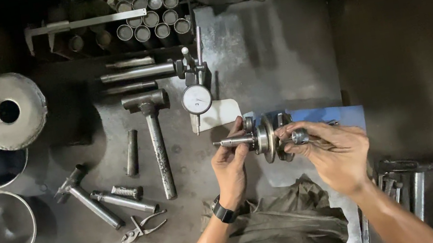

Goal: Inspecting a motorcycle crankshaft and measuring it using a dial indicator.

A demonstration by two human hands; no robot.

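Here crankshaft [266, 138] horizontal, shaft pointing left; left hand [230, 166] fingers grip shaft, right hand [332, 149] pinches opposite end.

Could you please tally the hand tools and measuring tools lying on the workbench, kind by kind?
Hammers: 2, a large one and a smaller one
Pliers: 1
Punches or pins: 3
Dial gauge: 1
Caliper: 1
Total: 8
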